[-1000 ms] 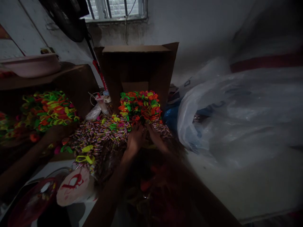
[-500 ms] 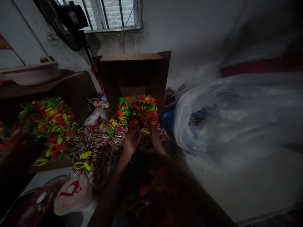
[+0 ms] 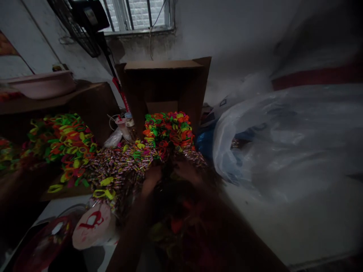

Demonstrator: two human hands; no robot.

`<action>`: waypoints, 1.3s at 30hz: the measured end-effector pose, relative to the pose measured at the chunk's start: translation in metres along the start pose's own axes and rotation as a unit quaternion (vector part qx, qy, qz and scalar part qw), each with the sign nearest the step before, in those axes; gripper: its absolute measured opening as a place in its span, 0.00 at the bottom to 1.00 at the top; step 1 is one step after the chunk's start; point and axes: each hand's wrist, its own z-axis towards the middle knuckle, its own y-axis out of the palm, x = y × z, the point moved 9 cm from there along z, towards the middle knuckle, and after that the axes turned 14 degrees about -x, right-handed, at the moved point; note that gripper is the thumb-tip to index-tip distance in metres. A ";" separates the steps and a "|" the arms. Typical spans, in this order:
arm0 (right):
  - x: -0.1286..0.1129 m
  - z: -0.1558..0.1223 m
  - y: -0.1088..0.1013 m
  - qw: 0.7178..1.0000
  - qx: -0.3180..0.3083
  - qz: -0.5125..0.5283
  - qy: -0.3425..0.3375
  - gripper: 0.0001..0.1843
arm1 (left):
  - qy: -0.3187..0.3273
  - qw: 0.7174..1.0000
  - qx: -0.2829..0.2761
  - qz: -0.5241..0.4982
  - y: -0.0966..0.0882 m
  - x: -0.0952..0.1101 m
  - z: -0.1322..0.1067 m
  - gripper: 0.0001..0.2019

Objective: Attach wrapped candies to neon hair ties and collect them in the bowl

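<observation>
My left hand (image 3: 153, 176) and my right hand (image 3: 185, 172) are close together, low in front of the open cardboard box (image 3: 202, 90). Both are in deep shadow, so their fingers and anything in them are hard to make out. Just beyond them lies a heap of bright plastic loops like toy watches (image 3: 170, 130), in green, orange, yellow and pink. Left of my left hand spreads a pile of small wrapped sticks, candy-like (image 3: 113, 162), with a few yellow loops (image 3: 104, 193) on top. More loops, dim and blurred, lie below my hands near my body.
A second box on the left holds another heap of loops (image 3: 69, 141), with a pink basin (image 3: 47, 85) above. A large clear plastic bag (image 3: 283, 136) fills the right. A pink-white roll (image 3: 95, 226) and a red tub (image 3: 42, 245) stand at lower left.
Both hands have drawn back from the heap toward my body, into darker shadow. A yellow loop seen between them earlier is no longer clear. The view has shifted slightly.
</observation>
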 end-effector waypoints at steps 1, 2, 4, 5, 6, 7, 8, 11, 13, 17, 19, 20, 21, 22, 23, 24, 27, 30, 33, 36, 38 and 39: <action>-0.001 -0.002 -0.001 1.000 0.012 -0.004 -0.013 0.16 | 0.006 1.000 0.000 -0.002 0.004 0.001 0.001 0.15; -0.002 -0.003 -0.001 0.999 0.019 -0.001 -0.029 0.17 | 0.008 1.000 0.008 -0.010 0.005 0.002 0.001 0.15; -0.003 -0.005 0.002 0.998 0.017 0.010 -0.053 0.15 | 0.002 1.000 0.020 -0.018 0.006 0.003 0.002 0.15; -0.003 -0.004 0.004 0.998 0.012 0.013 -0.058 0.14 | -0.005 0.999 0.024 -0.022 0.006 0.002 0.001 0.14; -0.003 -0.004 0.005 0.998 0.007 0.018 -0.062 0.11 | -0.012 0.999 0.028 -0.025 0.005 0.001 0.001 0.13; -0.002 -0.002 0.006 0.998 0.001 0.030 -0.063 0.09 | -0.019 0.999 0.033 -0.029 0.003 0.001 0.000 0.13; -0.001 -0.001 0.007 0.997 -0.005 0.051 -0.062 0.08 | -0.025 0.999 0.038 -0.029 0.001 0.000 0.000 0.13; 0.007 0.004 0.003 0.987 0.006 0.155 -0.032 0.07 | -0.025 0.994 0.096 -0.041 -0.013 0.000 -0.007 0.13; 0.017 0.004 -0.007 0.972 0.059 0.227 0.007 0.10 | -0.003 0.983 0.169 -0.077 -0.027 0.003 -0.015 0.14; 0.021 -0.001 -0.030 0.931 0.154 0.331 0.013 0.15 | 0.113 0.937 0.264 -0.201 -0.042 0.015 -0.025 0.15; 0.013 -0.004 -0.035 0.918 0.149 0.368 -0.015 0.14 | 0.172 0.917 0.258 -0.251 -0.041 0.023 -0.022 0.14; 0.009 -0.006 -0.036 0.912 0.142 0.385 -0.025 0.14 | 0.188 0.912 0.249 -0.267 -0.039 0.025 -0.020 0.12; 0.006 -0.008 -0.037 0.905 0.137 0.402 -0.032 0.14 | 0.196 0.910 0.241 -0.276 -0.037 0.027 -0.018 0.11; 0.004 -0.011 -0.038 0.897 0.136 0.420 -0.036 0.15 | 0.205 0.908 0.236 -0.279 -0.037 0.028 -0.017 0.11; 0.004 -0.014 -0.038 0.887 0.141 0.438 -0.038 0.16 | 0.212 0.906 0.239 -0.278 -0.038 0.030 -0.018 0.10; 0.004 -0.017 -0.038 0.876 0.146 0.457 -0.040 0.18 | 0.219 0.901 0.254 -0.275 -0.042 0.030 -0.021 0.10; 0.008 -0.018 -0.033 0.853 0.151 0.498 -0.048 0.21 | 0.221 0.877 0.322 -0.280 -0.058 0.024 -0.036 0.10; 0.011 -0.016 -0.031 0.849 0.151 0.503 -0.048 0.20 | 0.197 0.855 0.326 -0.352 -0.064 0.013 -0.042 0.13; 0.009 -0.012 -0.033 0.855 0.144 0.496 -0.041 0.17 | 0.198 0.837 0.310 -0.405 -0.063 0.012 -0.042 0.14; 0.007 -0.009 -0.036 0.865 0.145 0.479 -0.033 0.18 | 0.241 0.827 0.277 -0.426 -0.059 0.024 -0.039 0.12; 0.011 -0.007 -0.034 0.869 0.146 0.473 -0.021 0.19 | 0.253 0.835 0.254 -0.418 -0.055 0.033 -0.037 0.12; 0.013 -0.006 -0.032 0.872 0.143 0.468 -0.018 0.20 | 0.251 0.845 0.246 -0.403 -0.054 0.036 -0.036 0.12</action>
